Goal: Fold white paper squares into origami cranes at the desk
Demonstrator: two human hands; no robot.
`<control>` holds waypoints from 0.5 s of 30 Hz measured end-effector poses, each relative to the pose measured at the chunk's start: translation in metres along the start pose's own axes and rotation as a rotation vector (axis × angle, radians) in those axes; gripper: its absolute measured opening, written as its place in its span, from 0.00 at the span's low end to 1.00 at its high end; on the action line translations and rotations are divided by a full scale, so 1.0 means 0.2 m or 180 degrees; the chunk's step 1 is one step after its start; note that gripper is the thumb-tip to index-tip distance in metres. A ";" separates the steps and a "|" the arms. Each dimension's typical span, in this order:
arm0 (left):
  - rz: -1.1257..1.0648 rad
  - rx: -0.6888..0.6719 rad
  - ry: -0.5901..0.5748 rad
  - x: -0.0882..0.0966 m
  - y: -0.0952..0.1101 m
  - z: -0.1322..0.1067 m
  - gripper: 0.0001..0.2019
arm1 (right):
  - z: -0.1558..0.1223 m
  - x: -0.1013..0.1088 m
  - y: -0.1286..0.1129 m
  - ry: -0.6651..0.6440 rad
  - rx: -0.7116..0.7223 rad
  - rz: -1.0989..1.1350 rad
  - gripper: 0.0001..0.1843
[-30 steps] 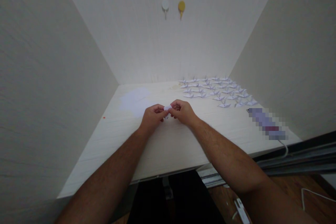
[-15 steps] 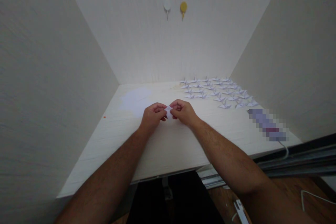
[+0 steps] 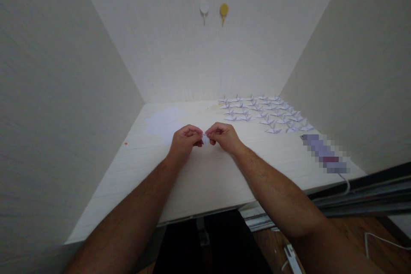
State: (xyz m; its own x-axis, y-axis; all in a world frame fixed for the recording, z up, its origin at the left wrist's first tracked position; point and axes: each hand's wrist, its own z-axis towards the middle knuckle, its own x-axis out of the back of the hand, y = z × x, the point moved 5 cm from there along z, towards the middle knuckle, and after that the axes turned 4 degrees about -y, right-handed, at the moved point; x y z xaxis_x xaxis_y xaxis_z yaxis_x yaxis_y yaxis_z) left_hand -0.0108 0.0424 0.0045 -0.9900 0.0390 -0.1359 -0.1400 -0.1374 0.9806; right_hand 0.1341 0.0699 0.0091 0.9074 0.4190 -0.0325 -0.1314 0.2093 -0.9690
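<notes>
Between my two hands, above the middle of the white table, is a small folded piece of white paper (image 3: 205,137). My left hand (image 3: 188,138) pinches its left side between thumb and fingers. On the opposite side my right hand (image 3: 221,135) pinches it in the same way. Fingertips cover much of the paper, so its exact fold is hard to make out. Several white paper cranes (image 3: 263,115) stand in rows at the back right. Loose white paper (image 3: 165,122) lies flat behind my left hand.
The white table (image 3: 212,180) is enclosed by walls on three sides. A pixelated phone-like object (image 3: 324,152) with a white cable lies near the right edge. White (image 3: 204,7) and yellow (image 3: 224,9) hooks are fixed to the back wall. A small orange speck (image 3: 126,143) is at left.
The paper between my fingers has changed from a visible pointed top to a flatter, narrower look. Both hands stay pinched on it in nearly the same place.
</notes>
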 end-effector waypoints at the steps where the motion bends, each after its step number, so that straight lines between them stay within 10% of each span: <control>1: -0.0049 0.0032 0.0003 0.00 0.00 0.00 0.07 | 0.00 0.00 0.00 -0.0018 0.0000 0.0011 0.08; 15: -0.0102 0.0146 0.0170 -0.02 0.04 0.02 0.10 | 0.04 0.02 0.03 -0.0245 0.0034 0.0063 0.07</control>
State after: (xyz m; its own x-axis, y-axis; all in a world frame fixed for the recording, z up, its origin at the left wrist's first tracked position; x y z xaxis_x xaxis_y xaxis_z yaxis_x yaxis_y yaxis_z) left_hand -0.0073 0.0452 0.0129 -0.9848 -0.0104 -0.1735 -0.1719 -0.0913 0.9809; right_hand 0.1328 0.0796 0.0052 0.8713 0.4898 -0.0322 -0.1534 0.2095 -0.9657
